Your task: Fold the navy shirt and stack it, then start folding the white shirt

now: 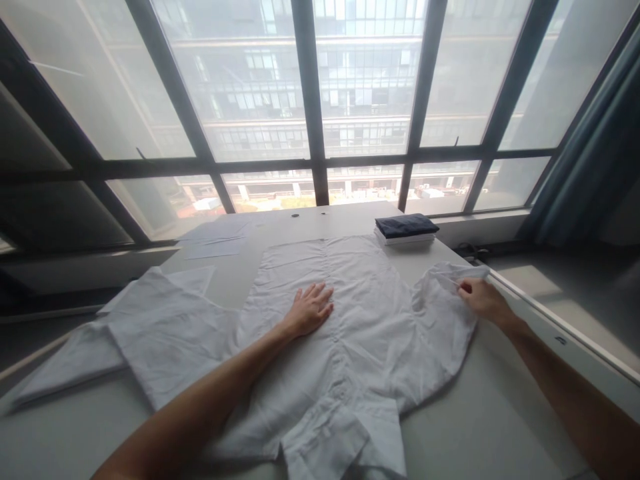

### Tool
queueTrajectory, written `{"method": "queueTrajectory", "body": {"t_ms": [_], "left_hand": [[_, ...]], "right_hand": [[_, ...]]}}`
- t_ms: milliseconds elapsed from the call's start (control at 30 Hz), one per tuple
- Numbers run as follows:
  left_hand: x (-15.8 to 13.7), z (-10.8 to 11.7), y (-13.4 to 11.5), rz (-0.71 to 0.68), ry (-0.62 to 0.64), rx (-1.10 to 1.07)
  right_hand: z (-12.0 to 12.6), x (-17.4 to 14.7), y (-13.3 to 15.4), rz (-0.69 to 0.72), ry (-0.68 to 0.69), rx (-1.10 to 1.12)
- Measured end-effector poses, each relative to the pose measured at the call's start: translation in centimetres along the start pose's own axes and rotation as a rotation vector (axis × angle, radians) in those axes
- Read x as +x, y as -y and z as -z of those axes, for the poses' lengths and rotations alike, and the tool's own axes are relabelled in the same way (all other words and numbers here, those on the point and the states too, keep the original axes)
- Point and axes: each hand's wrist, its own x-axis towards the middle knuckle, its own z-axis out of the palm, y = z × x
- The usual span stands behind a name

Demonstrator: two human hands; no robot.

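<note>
A white button-up shirt [370, 320] lies spread face up on the table, its collar [325, 443] toward me and its hem at the far side. Flat on the shirt front, beside the button placket, rests my left hand [311, 309] with fingers stretched out. My right hand [481, 298] pinches the edge of the shirt's sleeve [445, 320] on the right, near the table's right edge. That sleeve is bunched and creased. The other sleeve [175, 327] reaches out to the left.
A dark folded cloth [406, 225] sits on a white stack [407, 239] at the back right of the white table [350, 217]. Pale sheets [215, 239] lie at the back left. More white fabric [75, 360] lies at the left edge. Windows stand behind; a blue curtain [585, 133] hangs right.
</note>
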Motion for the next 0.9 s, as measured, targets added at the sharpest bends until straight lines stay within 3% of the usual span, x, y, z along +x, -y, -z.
{"method": "queueTrajectory", "body": {"t_ms": [100, 167, 233, 400, 500, 567, 700, 800, 900], "left_hand": [[0.1, 0.3, -0.7, -0.071, -0.12, -0.149], [0.3, 0.6, -1.5, -0.109, -0.199, -0.35], [0.4, 0.9, -2.6, -0.103, -0.193, -0.635], [-0.6, 2.4, -4.6, -0.037, 0.19, -1.44], [-1.7, 3.3, -4.8, -0.02, 0.426, -1.687], [-2.1, 3.5, -4.6, 0.038, 0.481, -1.773], [-1.8, 2.2, -3.9, 0.253, 0.383, -1.826], [-1.3, 1.1, -4.0, 0.37, 0.291, -1.771], [-1.0, 0.5, -4.5, 0.388, 0.258, -1.684]], "right_hand": [[1.4, 0.3, 1.5, -0.015, -0.09, 0.293], [2.2, 0.2, 4.2, 0.0, -0.141, 0.431], [2.5, -0.3, 8.1, 0.05, -0.122, 0.518], [-0.2, -3.0, 19.1, 0.266, 0.009, 0.563], [-2.8, -5.8, 23.8, 0.404, 0.143, 0.465], [-4.0, -7.8, 25.7, 0.538, 0.308, 0.405], [-4.4, -10.2, 26.6, 0.691, 0.5, 0.418], [-3.9, -9.0, 25.0, 0.595, 0.512, 0.434], [-3.4, -5.3, 21.2, 0.467, 0.387, 0.407]]}}
